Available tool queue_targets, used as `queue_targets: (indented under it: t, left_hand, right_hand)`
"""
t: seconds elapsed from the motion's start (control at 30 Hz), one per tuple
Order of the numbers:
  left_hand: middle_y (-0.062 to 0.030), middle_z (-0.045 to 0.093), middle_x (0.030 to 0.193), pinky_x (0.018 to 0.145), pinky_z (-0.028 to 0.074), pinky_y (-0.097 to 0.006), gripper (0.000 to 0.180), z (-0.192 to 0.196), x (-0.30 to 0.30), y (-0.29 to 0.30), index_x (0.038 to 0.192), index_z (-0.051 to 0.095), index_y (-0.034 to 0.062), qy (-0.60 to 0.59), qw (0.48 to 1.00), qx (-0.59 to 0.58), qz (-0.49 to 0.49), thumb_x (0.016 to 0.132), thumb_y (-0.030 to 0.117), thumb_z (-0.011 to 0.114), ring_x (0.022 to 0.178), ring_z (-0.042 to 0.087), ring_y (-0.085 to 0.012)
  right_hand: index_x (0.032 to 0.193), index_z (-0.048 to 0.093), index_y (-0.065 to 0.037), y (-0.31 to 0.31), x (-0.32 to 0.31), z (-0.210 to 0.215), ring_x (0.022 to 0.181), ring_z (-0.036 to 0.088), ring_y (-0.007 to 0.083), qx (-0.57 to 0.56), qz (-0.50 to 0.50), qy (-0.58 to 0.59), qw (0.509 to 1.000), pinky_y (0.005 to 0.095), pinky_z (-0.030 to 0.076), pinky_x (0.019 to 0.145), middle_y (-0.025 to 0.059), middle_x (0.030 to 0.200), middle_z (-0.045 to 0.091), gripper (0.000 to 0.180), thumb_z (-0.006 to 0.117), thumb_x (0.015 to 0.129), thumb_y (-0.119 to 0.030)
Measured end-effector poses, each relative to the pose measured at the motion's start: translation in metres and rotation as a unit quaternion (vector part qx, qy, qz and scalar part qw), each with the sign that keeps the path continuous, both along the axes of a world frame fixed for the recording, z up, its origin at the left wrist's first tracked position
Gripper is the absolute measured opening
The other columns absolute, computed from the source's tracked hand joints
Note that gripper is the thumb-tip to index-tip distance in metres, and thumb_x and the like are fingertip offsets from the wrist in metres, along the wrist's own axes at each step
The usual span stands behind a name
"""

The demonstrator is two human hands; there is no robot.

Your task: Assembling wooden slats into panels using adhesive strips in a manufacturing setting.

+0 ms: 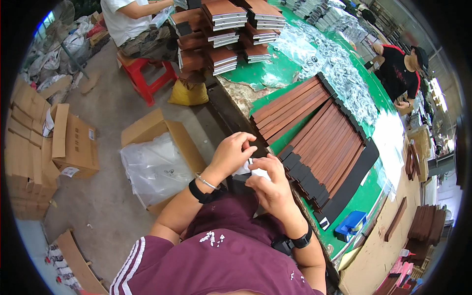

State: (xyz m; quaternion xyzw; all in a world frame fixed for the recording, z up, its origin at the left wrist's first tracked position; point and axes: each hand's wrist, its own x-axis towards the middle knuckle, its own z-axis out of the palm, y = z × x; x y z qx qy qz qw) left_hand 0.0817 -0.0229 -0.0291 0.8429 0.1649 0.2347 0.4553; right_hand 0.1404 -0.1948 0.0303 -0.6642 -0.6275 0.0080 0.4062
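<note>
Close together in front of my body, both hands work at the table's near edge. My left hand [233,153] is closed, thumb and forefinger curled toward each other; whatever they pinch is too small to make out. My right hand [273,186] is closed around a small white piece [260,173], thin like paper or a label, partly hidden by the fingers. More white shows just below the left fingers. Beyond my hands, reddish-brown slats [327,142] with black end caps lie fanned in two groups on the green tabletop [285,140].
An open carton [189,147] lined with clear plastic stands left of me. A blue box [350,225] sits on the table at right. Stacked brown panels [223,32] and clear bags [339,69] lie farther back. A red stool [147,81] holds one person; another stands far right.
</note>
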Motion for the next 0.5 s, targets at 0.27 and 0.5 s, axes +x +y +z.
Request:
queue_targets:
  t: [0.27, 0.5]
  left_hand:
    - [-0.0055, 0.062, 0.101, 0.059, 0.056, -0.033, 0.047, 0.018, -0.013, -0.022, 0.118, 0.066, 0.0102, -0.147, 0.977, 0.150, -0.034, 0.077, 0.025, 0.084, 0.070, 0.066, -0.0203]
    - [-0.0061, 0.064, 0.090, 0.058, 0.055, -0.031, 0.030, 0.006, 0.001, -0.019, 0.102, 0.066, 0.0057, -0.146, 0.983, 0.111, -0.016, 0.079, 0.014, 0.083, 0.071, 0.067, -0.0189]
  right_hand:
    - [0.100, 0.070, -0.001, 0.001, 0.053, 0.007, 0.083, 0.069, 0.0201, -0.063, -0.246, 0.271, 0.929, 0.0317, 0.054, 0.076, 0.0110, 0.086, 0.071, 0.019, 0.076, 0.083, -0.005]
    - [0.113, 0.071, -0.003, 0.008, 0.062, 0.003, 0.085, 0.070, 0.0232, -0.123, -0.195, 0.245, 0.942, 0.0332, 0.054, 0.078, 0.0113, 0.088, 0.072, 0.029, 0.075, 0.086, -0.009]
